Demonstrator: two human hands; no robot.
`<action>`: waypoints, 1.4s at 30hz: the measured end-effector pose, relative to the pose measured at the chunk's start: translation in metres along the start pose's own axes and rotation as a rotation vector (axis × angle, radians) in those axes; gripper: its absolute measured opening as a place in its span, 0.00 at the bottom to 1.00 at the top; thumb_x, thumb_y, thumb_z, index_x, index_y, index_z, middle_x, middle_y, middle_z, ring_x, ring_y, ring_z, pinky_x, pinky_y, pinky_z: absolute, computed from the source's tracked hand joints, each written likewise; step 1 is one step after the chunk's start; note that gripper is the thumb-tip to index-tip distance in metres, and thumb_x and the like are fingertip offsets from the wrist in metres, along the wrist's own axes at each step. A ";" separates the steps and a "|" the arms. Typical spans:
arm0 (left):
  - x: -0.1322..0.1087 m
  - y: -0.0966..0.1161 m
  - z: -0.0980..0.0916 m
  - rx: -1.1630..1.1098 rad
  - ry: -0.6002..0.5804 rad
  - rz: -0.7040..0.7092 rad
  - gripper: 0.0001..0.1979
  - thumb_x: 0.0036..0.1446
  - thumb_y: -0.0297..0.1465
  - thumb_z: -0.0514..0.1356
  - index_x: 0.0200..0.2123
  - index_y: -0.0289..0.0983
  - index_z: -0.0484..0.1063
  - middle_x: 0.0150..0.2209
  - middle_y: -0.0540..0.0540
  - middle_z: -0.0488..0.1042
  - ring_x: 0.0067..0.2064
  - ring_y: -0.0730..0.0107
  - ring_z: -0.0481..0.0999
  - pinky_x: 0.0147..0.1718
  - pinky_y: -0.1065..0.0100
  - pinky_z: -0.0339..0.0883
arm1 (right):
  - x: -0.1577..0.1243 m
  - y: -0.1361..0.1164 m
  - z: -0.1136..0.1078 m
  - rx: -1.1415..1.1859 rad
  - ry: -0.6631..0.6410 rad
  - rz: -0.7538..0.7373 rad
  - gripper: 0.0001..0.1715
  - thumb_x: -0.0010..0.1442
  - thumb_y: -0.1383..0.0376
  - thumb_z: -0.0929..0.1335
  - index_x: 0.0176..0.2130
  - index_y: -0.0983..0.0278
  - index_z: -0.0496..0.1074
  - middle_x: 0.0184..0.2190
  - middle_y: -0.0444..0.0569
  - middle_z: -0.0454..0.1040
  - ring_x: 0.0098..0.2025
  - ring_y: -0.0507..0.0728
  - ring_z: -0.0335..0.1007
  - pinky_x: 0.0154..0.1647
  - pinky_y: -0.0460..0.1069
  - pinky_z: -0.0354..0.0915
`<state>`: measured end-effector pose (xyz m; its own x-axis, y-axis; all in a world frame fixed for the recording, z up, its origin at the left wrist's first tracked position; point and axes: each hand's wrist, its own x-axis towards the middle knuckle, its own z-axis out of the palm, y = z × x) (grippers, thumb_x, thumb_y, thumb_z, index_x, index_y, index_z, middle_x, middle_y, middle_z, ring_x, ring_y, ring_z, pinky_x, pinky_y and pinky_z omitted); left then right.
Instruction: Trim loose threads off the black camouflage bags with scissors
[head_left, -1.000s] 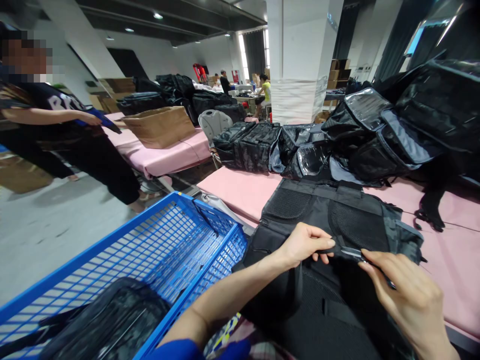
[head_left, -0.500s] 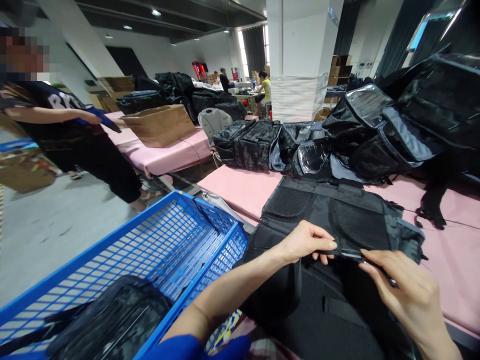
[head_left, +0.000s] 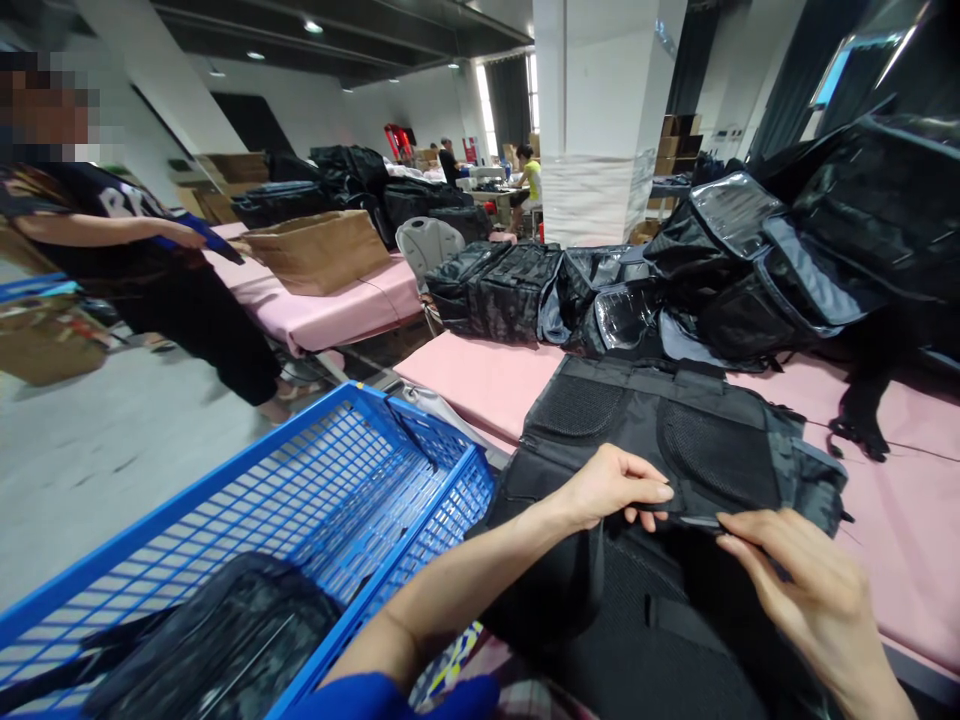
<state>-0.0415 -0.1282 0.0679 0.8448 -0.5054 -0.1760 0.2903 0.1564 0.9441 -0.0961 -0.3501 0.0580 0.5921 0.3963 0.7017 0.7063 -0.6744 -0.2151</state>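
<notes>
A black backpack (head_left: pixel 645 590) with mesh padding lies in front of me, partly on the pink table. My left hand (head_left: pixel 619 487) pinches a fold of its black fabric between thumb and fingers. Just to the right, my right hand (head_left: pixel 806 575) holds a small metal tool (head_left: pixel 699 521), perhaps tweezers or snips, by its rear part. The tool's tip points left towards my left fingertips, along the edge of the fabric. Most of the tool is hidden by my right fingers.
To the left stands a blue plastic basket (head_left: pixel 247 485) holding a dark bag (head_left: pixel 217 640). Piled dark bags (head_left: pixel 795 240) line the pink table's (head_left: pixel 480 385) far side. A person (head_left: pixel 142 240) stands at the left near a cardboard box (head_left: pixel 319 255).
My right hand has shifted slightly left and down, and the metal tool now shows less between my hands. My left hand holds its place.
</notes>
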 end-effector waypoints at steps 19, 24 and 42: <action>-0.002 -0.013 0.012 -0.067 0.028 0.026 0.21 0.40 0.43 0.68 0.26 0.28 0.75 0.25 0.44 0.75 0.21 0.75 0.73 0.18 0.76 0.60 | 0.002 -0.014 0.015 -0.227 0.210 0.063 0.16 0.54 0.72 0.70 0.44 0.63 0.70 0.33 0.47 0.76 0.33 0.53 0.70 0.37 0.48 0.64; -0.004 -0.014 0.018 -0.096 0.072 0.020 0.23 0.38 0.45 0.68 0.26 0.28 0.74 0.26 0.44 0.75 0.22 0.75 0.72 0.19 0.75 0.60 | 0.000 -0.016 0.021 -0.317 0.240 0.050 0.16 0.53 0.71 0.71 0.44 0.64 0.71 0.33 0.48 0.76 0.31 0.53 0.70 0.36 0.48 0.64; -0.006 -0.020 0.023 -0.080 0.082 0.069 0.21 0.41 0.44 0.67 0.26 0.29 0.75 0.25 0.45 0.74 0.22 0.76 0.72 0.20 0.76 0.61 | -0.005 -0.016 0.027 -0.088 0.306 0.297 0.06 0.57 0.68 0.69 0.38 0.64 0.73 0.32 0.46 0.76 0.31 0.53 0.72 0.34 0.47 0.65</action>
<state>-0.0629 -0.1478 0.0567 0.8967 -0.4209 -0.1370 0.2629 0.2573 0.9299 -0.1002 -0.3243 0.0391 0.6132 -0.0168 0.7898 0.4789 -0.7871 -0.3886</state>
